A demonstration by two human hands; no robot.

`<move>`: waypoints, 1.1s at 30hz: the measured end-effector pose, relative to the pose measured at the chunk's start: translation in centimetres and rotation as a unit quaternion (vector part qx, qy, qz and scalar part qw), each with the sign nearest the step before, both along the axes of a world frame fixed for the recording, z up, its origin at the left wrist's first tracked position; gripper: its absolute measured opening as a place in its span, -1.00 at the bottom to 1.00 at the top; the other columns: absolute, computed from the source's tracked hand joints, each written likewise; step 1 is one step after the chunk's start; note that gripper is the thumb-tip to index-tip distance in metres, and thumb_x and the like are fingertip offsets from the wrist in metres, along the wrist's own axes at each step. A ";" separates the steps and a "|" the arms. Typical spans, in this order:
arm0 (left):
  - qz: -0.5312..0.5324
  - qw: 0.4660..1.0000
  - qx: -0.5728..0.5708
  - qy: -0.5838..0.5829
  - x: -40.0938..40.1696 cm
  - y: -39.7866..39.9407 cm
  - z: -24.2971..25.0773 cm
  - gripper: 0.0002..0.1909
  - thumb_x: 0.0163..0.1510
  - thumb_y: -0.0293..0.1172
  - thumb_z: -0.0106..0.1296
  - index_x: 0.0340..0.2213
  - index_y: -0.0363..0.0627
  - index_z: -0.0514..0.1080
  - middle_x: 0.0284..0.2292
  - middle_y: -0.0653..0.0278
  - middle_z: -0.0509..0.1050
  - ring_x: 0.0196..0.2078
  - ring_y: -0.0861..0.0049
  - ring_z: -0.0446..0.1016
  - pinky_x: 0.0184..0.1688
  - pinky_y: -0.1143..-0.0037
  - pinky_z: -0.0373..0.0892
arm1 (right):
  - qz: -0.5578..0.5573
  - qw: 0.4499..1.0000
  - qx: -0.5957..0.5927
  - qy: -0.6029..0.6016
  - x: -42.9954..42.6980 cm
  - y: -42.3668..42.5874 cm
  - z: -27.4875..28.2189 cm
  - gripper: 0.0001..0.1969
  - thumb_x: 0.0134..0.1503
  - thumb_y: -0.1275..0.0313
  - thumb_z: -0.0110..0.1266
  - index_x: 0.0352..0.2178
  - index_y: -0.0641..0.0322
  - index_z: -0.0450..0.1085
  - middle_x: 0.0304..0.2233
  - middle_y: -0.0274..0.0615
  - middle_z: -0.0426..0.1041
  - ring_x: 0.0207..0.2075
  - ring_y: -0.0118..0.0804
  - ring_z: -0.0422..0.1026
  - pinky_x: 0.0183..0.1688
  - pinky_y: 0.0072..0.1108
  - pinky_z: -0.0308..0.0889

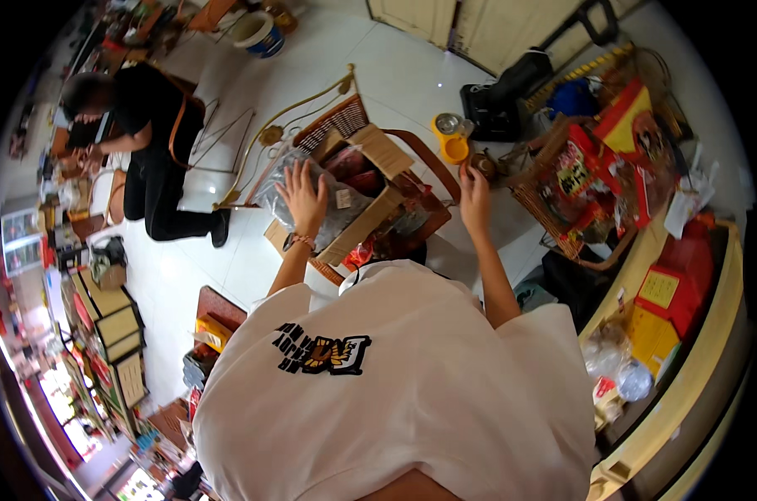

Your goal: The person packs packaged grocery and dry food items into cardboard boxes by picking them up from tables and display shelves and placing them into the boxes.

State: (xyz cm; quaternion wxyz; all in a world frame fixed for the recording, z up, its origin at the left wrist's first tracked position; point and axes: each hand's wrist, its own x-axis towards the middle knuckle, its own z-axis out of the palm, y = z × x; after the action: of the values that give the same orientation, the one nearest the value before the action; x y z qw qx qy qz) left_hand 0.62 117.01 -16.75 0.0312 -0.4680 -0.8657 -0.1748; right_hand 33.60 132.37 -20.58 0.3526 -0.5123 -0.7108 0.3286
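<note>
Before me an open cardboard box (pixel 347 245) rests on a wicker-backed chair (pixel 328 122) with a curved brown armrest (pixel 425 150). My left hand (pixel 303 191) lies with fingers spread on a grey plastic bag (pixel 284 166) that covers the box's left side and bears a small label. Dark red packages (pixel 350 164) show inside the box. Beyond the armrest's near end is my right hand (pixel 474 195), its fingers bent beside a small brown round object (pixel 482 166). Whether the fingers grip anything is unclear. A yellow double pet bowl (pixel 455 149) sits just past them on the floor.
A wicker chair (pixel 535 206) piled with red packages stands at right, near a black upright floor appliance (pixel 510 87). A wooden-edged counter (pixel 685 401) holds a red box (pixel 679 282). A seated person (pixel 153 125) in black is at left. A bucket (pixel 258 34) stands farther off.
</note>
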 end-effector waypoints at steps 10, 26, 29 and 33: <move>-0.171 0.977 0.128 0.009 11.8 5.0 2.4 -0.62 0.10 -0.20 -0.08 -0.05 -0.02 0.32 0.04 0.18 0.25 0.20 0.18 0.03 0.22 0.08 -0.19 | -0.379 0.881 -0.268 -0.093 36.9 -24.5 -12.0 -0.58 0.20 0.11 -0.25 -0.25 0.26 0.36 -0.39 -0.06 0.46 -0.35 -0.07 0.42 -0.25 -0.34 0.26; -0.654 0.729 -0.072 -0.188 51.9 -3.8 -3.2 -0.63 0.19 -0.12 -0.28 -0.17 -0.04 0.40 -0.07 0.21 0.36 0.09 0.15 0.15 0.14 0.15 -0.06 | -0.636 0.650 -0.386 0.153 35.5 -60.8 -17.8 -0.64 0.05 0.26 -0.04 -0.29 0.40 0.41 -0.48 -0.07 0.51 -0.47 -0.30 0.50 -0.50 -0.55 0.36; -0.744 0.634 -0.115 -0.178 57.6 -6.0 -3.4 -0.64 0.19 -0.11 -0.28 -0.18 -0.03 0.41 -0.08 0.23 0.36 0.07 0.17 0.17 0.13 0.16 -0.04 | -0.714 0.566 -0.334 0.242 34.8 -64.5 -15.2 -0.61 0.01 0.22 -0.04 -0.26 0.35 0.41 -0.45 -0.05 0.53 -0.37 -0.23 0.50 -0.31 -0.49 0.35; -0.833 0.534 -0.082 -0.117 63.4 -8.9 -3.9 -0.70 0.19 -0.15 -0.24 -0.23 -0.01 0.41 -0.13 0.27 0.38 0.02 0.20 0.22 0.09 0.16 0.02 | -0.801 0.466 -0.294 0.235 31.8 -69.2 -15.7 -0.62 0.01 0.21 -0.07 -0.28 0.30 0.44 -0.45 -0.04 0.53 -0.31 -0.12 0.50 -0.21 -0.41 0.33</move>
State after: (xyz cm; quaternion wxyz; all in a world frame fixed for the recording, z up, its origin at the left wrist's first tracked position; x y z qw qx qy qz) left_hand 64.06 108.10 -20.64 -0.2687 -0.9534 -0.0908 -0.1030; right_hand 65.41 63.12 -36.28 0.4434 -0.8346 0.2585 0.1999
